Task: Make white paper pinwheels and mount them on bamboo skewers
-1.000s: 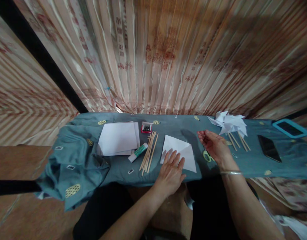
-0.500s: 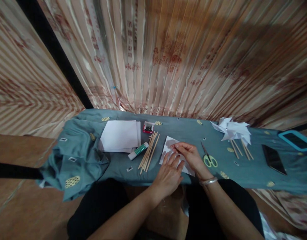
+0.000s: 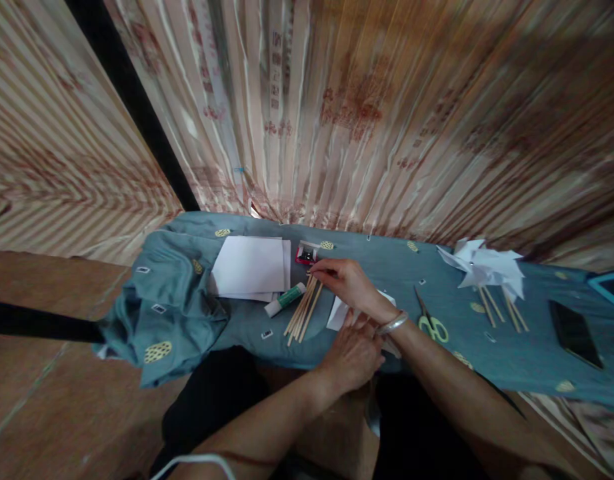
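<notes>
My left hand (image 3: 355, 352) is closed on a white sheet of paper (image 3: 337, 312) at the near edge of the cloth-covered surface. Its fingers are bent, and my right wrist partly covers them and the paper. Reaching across to the left, my right hand (image 3: 341, 279) has thumb and fingers pinched together at the far ends of a bundle of thin wooden sticks (image 3: 303, 313). Whatever is between those fingertips is too small to make out. Just beyond them sits a small red box (image 3: 305, 253) with dark bits in it.
A glue stick (image 3: 285, 300) lies left of the sticks, beside a stack of white paper (image 3: 249, 267). Green-handled scissors (image 3: 433, 327) rest to the right. Farther right are white paper pinwheels (image 3: 487, 267) on sticks, a black phone (image 3: 575, 333) and a blue-framed object (image 3: 609, 288).
My right hand has left the paper and moved left and away to the stick ends by the red box. My left hand's spread fingers have bent in over the paper. The view has shifted slightly.
</notes>
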A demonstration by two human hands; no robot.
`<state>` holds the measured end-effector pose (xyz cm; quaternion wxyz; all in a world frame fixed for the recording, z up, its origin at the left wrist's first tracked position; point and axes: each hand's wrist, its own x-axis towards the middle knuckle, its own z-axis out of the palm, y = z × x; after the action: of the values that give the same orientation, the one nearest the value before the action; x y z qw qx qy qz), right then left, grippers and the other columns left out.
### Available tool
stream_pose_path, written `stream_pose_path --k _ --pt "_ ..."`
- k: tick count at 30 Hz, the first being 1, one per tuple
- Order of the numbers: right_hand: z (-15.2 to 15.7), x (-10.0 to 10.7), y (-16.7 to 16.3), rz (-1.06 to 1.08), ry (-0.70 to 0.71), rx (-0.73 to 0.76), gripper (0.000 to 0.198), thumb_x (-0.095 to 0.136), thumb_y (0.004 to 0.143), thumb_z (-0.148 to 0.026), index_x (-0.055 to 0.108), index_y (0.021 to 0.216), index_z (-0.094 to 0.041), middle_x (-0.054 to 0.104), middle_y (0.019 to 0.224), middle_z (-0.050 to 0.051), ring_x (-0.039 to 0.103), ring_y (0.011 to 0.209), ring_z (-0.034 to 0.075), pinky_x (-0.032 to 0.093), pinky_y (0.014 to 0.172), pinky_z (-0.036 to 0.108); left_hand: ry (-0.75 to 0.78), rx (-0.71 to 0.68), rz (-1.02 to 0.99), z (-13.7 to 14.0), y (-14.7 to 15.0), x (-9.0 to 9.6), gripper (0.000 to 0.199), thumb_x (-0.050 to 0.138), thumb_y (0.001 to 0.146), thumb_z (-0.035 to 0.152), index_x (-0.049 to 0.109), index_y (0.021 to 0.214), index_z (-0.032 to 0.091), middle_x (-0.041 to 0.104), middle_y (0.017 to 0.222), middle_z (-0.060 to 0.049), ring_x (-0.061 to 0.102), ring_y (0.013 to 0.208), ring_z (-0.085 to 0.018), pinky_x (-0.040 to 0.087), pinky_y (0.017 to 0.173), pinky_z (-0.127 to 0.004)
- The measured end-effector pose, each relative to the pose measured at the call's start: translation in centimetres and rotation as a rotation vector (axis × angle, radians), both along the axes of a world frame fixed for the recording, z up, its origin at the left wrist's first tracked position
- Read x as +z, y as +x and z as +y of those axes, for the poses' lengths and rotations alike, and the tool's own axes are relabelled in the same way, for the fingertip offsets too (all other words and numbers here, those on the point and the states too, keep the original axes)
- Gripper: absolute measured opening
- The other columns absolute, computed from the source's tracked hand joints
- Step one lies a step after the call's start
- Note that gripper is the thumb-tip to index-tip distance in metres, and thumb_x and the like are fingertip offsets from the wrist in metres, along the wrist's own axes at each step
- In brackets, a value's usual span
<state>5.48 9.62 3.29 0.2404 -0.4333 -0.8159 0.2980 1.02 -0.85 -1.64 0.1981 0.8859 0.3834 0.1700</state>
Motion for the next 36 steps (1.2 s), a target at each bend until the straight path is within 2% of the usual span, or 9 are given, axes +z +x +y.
stream_pose_path --k 4,7,10,15,22,25,28,31,36 --pt "0.5 0.5 -4.0 -0.172 0.106 0.191 0.016 0.058 0.084 -0.011 0.072 0.080 -0.016 0.073 0.079 0.003 0.063 0.073 0.014 0.042 0.068 0.024 -0.114 0.027 -0.097 -0.1 0.6 -0.9 0.044 0.054 0.089 0.026 0.053 0.130 0.010 0.058 0.135 -0.016 0.048 0.129 -0.029 0.036 0.110 -0.047" --pt "0.3 0.9 -5.0 -0.149 0.125 0.233 0.016 0.057 0.085 -0.012 0.072 0.081 -0.016 0.073 0.081 0.003 0.064 0.076 0.015 0.042 0.070 0.023 -0.154 0.061 -0.115 -0.2 0.4 -1.1 0.044 0.053 0.089 0.024 0.052 0.131 0.009 0.060 0.132 -0.016 0.051 0.127 -0.029 0.037 0.110 -0.045" --pt "-0.1 0.7 -2.6 -0.064 0.061 0.166 0.016 0.057 0.086 -0.015 0.072 0.087 -0.018 0.073 0.083 0.002 0.065 0.073 0.014 0.044 0.069 0.022 -0.070 0.036 -0.045 -0.2 -0.4 -0.6 0.043 0.056 0.089 0.029 0.055 0.128 0.011 0.056 0.137 -0.016 0.046 0.132 -0.029 0.031 0.114 -0.048" --pt "-0.5 -1.0 4.9 -0.053 -0.009 -0.131 0.018 0.056 0.087 -0.024 0.073 0.089 -0.019 0.076 0.084 0.003 0.068 0.073 0.018 0.048 0.068 0.026 0.035 0.013 0.030 -0.3 -1.9 0.2 0.049 0.056 0.090 0.033 0.049 0.134 0.013 0.052 0.142 -0.013 0.035 0.139 -0.027 0.020 0.118 -0.049" --pt "-2.2 -1.8 8.2 -0.055 0.026 -0.181 0.022 0.053 0.088 -0.029 0.073 0.094 -0.021 0.077 0.093 0.004 0.071 0.082 0.020 0.052 0.075 0.029 0.084 0.015 0.007 0.2 -2.2 0.2 0.036 0.058 0.089 0.029 0.057 0.122 0.014 0.060 0.131 -0.012 0.045 0.131 -0.028 0.028 0.114 -0.049" --pt "-3.2 -2.2 8.9 -0.013 0.060 -0.244 0.024 0.051 0.088 -0.031 0.073 0.094 -0.021 0.077 0.096 0.005 0.071 0.087 0.021 0.053 0.079 0.030 0.071 0.056 -0.034 1.6 -4.8 1.8 0.014 0.055 0.089 0.019 0.065 0.098 0.016 0.069 0.104 -0.008 0.060 0.107 -0.023 0.045 0.099 -0.038" --pt "-3.7 -2.6 10.4 -0.008 0.072 -0.308 0.025 0.052 0.088 -0.033 0.073 0.095 -0.021 0.077 0.097 0.006 0.071 0.087 0.022 0.054 0.079 0.032 0.145 0.332 -0.096 2.7 -9.6 3.1 0.015 0.051 0.090 0.018 0.065 0.095 0.016 0.067 0.094 -0.009 0.060 0.092 -0.023 0.050 0.086 -0.037" --pt "-3.6 -2.7 12.0 -0.031 0.074 -0.329 0.026 0.052 0.087 -0.034 0.073 0.096 -0.021 0.077 0.097 0.006 0.071 0.085 0.022 0.054 0.077 0.033 0.236 0.559 -0.108 3.0 -13.9 3.1 0.016 0.052 0.089 0.021 0.065 0.097 0.017 0.067 0.093 -0.009 0.059 0.092 -0.026 0.051 0.083 -0.040" --pt "-3.7 -2.1 13.3 -0.085 0.102 -0.338 0.026 0.050 0.089 -0.032 0.072 0.098 -0.021 0.077 0.097 0.006 0.071 0.084 0.022 0.054 0.076 0.032 0.222 0.525 -0.044 2.1 -15.9 1.5 0.023 0.050 0.088 0.024 0.067 0.102 0.018 0.068 0.095 -0.010 0.060 0.094 -0.027 0.051 0.083 -0.042"
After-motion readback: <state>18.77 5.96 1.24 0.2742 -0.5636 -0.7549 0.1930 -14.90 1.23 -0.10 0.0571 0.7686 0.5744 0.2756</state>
